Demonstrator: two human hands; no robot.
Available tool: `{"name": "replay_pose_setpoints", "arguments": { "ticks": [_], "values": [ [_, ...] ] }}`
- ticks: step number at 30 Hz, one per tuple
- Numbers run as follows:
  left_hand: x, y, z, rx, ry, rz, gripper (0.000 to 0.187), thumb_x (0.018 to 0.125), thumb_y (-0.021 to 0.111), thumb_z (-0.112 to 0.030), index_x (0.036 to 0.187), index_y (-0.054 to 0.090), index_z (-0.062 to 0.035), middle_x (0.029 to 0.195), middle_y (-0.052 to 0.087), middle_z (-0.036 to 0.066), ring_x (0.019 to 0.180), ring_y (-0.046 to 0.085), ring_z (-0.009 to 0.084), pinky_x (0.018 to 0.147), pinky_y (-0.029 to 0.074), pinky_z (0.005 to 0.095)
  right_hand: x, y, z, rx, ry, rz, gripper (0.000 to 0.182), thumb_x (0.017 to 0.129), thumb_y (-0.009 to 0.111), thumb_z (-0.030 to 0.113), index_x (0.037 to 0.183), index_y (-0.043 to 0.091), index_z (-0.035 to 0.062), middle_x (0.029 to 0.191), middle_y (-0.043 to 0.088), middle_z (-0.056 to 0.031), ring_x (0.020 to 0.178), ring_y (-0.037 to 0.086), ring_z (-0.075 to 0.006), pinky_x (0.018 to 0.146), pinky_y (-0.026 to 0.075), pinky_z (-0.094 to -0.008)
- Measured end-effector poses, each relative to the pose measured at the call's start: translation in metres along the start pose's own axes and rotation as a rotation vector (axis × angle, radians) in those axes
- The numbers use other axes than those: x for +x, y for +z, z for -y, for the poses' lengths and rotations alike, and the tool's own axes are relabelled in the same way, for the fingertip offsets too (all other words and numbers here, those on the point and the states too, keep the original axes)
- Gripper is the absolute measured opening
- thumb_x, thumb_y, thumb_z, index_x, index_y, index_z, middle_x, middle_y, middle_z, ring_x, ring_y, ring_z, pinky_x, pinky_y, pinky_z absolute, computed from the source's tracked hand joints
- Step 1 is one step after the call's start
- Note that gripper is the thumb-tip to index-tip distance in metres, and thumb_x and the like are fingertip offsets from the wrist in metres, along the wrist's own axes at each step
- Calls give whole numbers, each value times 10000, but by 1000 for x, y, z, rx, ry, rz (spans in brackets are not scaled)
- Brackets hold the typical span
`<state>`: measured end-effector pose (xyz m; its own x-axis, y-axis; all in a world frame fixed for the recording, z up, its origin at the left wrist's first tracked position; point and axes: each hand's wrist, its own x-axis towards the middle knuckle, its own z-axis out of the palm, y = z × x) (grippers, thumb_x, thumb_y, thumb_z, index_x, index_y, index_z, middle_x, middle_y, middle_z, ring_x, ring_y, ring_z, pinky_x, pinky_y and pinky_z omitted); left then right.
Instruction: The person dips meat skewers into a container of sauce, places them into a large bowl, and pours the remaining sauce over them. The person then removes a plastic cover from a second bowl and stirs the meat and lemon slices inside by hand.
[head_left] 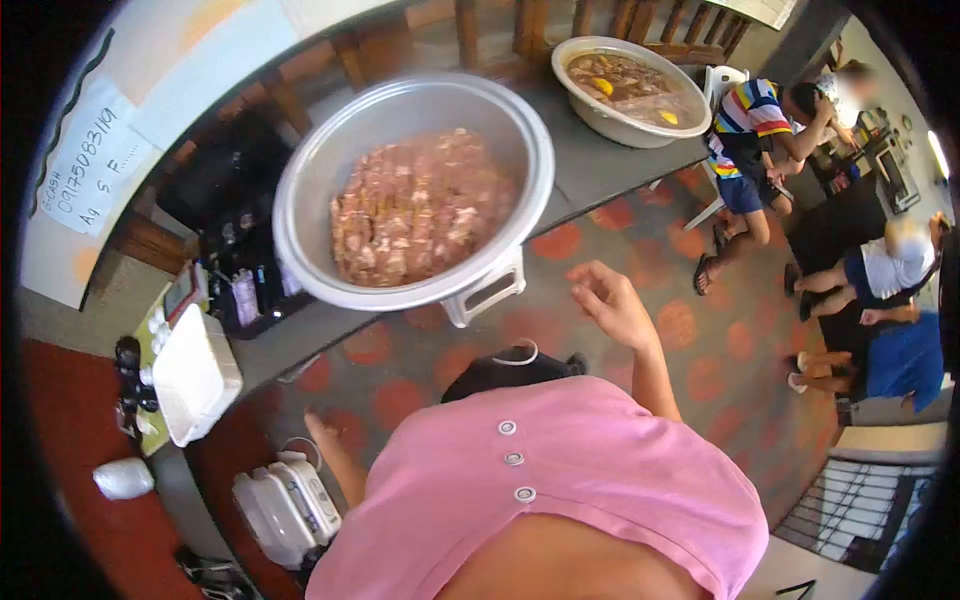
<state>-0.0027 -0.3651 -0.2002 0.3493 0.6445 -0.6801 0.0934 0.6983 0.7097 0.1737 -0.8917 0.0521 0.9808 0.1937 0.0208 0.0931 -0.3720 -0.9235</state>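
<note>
A large silver pot full of chopped pinkish meat sits on the dark counter in front of me. My right hand hovers just right of the pot's white handle, empty, with its fingers loosely curled and apart. Lower down, my left hand hangs empty above a white appliance, touching nothing. My pink shirt fills the lower middle of the view.
A second metal basin of brown broth stands farther along the counter. A white foam box and small bottles lie at left under a handwritten sign. Several people sit at right, one in a striped shirt. The floor has orange spots.
</note>
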Motion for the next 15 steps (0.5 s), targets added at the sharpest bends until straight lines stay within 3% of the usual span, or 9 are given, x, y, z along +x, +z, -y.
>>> {"name": "replay_pose_setpoints", "arguments": {
  "ticks": [2, 3, 5, 6, 9, 11, 13, 15],
  "values": [
    [31, 4, 79, 237, 139, 213, 541, 804, 529, -360, 1230, 474, -32, 1245, 498, 87, 1058, 481, 289, 899, 356, 489, 6, -39, -18, -45, 14, 4, 143, 830, 580, 55, 959, 571, -5, 627, 474, 1, 553, 428, -67, 497, 365, -248],
    [0, 27, 99, 219, 132, 208, 541, 804, 529, -360, 1230, 474, -32, 1245, 498, 87, 1058, 481, 289, 899, 356, 489, 12, -61, -25, -74, 27, -6, 142, 821, 583, 49, 950, 577, -10, 626, 483, -15, 557, 444, -79, 506, 382, -258],
    [-94, 109, 114, 572, 86, 323, 430, 818, 530, -297, 1153, 558, -28, 1155, 563, 93, 1032, 508, 252, 910, 371, 413, 20, -104, -37, -142, -33, -29, 138, 815, 583, 45, 942, 584, -12, 630, 497, -29, 565, 460, -95, 522, 399, -268],
    [-78, 127, 138, 664, 56, 441, 374, 836, 520, -260, 1103, 599, -10, 1090, 602, 104, 1017, 535, 209, 906, 388, 337, 23, -126, -45, -195, -86, -62, 135, 810, 582, 41, 933, 590, -13, 633, 512, -42, 573, 476, -111, 538, 416, -278],
    [-205, 223, 145, 885, 143, 539, 341, 852, 514, -231, 1071, 610, 13, 1070, 617, 97, 1008, 552, 183, 895, 399, 295, 38, -185, -79, -291, -29, -52, 130, 842, 558, 50, 955, 590, -7, 755, 605, -41, 661, 555, -110, 581, 449, -252],
    [-264, 284, 145, 961, 207, 803, 360, 873, 522, -259, 1084, 602, 21, 1080, 616, 97, 1014, 550, 171, 890, 407, 303, 44, -208, -97, -266, -40, -49, 132, 843, 558, 54, 955, 591, -9, 774, 609, -48, 687, 567, -114, 601, 456, -256],
    [-277, 349, 177, 944, 196, 1099, 369, 897, 517, -287, 1098, 603, 10, 1065, 623, 84, 1000, 552, 156, 880, 406, 286, 60, -240, -109, -253, -70, -13, 135, 844, 559, 57, 956, 593, -10, 793, 612, -54, 713, 579, -118, 621, 463, -259],
    [-287, 393, 183, 979, 262, 1168, 395, 909, 510, -307, 1119, 590, 18, 1066, 624, 90, 1012, 551, 150, 895, 406, 288, 71, -248, -116, -173, -173, -111, 142, 793, 588, 7, 932, 597, -18, 757, 573, -79, 645, 535, -148, 598, 458, -276]
  ]
}}
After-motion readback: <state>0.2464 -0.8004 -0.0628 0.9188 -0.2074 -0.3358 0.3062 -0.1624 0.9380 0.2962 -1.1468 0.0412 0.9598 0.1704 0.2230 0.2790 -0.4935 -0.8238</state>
